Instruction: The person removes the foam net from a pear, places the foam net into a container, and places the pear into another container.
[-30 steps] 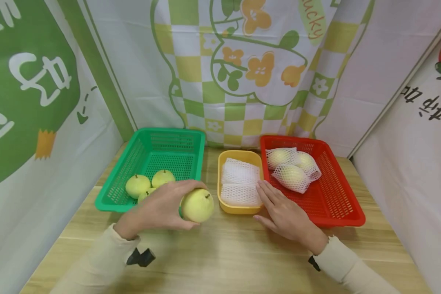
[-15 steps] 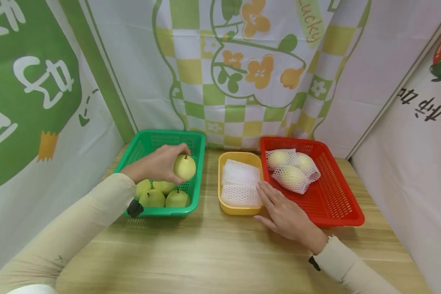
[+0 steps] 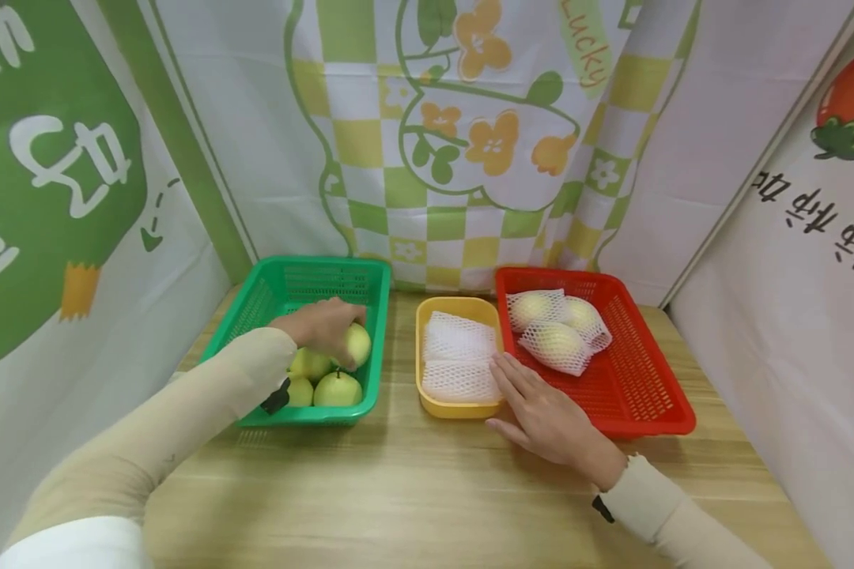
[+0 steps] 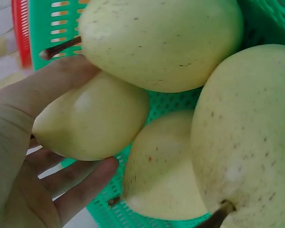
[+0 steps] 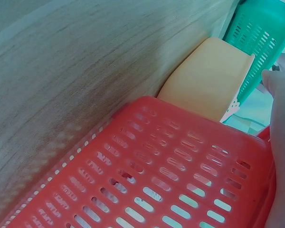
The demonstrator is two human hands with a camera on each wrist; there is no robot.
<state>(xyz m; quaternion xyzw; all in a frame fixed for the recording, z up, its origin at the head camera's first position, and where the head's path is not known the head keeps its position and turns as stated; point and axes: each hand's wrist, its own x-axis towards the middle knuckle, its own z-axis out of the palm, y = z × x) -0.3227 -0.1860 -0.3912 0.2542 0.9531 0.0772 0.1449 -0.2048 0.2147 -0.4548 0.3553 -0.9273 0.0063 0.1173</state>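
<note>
Inside the green basket (image 3: 299, 265), my left hand (image 3: 320, 325) holds a pale yellow-green pear (image 4: 95, 118), thumb on one side and fingers on the other. Several more pears (image 3: 338, 390) lie close around it at the basket's front. My right hand (image 3: 548, 415) lies with nearly straight fingers at the front left corner of the red basket (image 3: 648, 395), fingertips right at the rim of the yellow box (image 3: 459, 410). White foam net sleeves (image 3: 459, 340) lie stacked in that box.
Three pears in white foam nets (image 3: 558, 348) sit in the red basket's left part. All three containers stand on a wooden table (image 3: 427, 490). A patterned cloth (image 3: 406, 190) hangs close behind them.
My left hand has carried the pear from in front of the green basket back over it, then down among the other pears. The right hand stays where it was.
</note>
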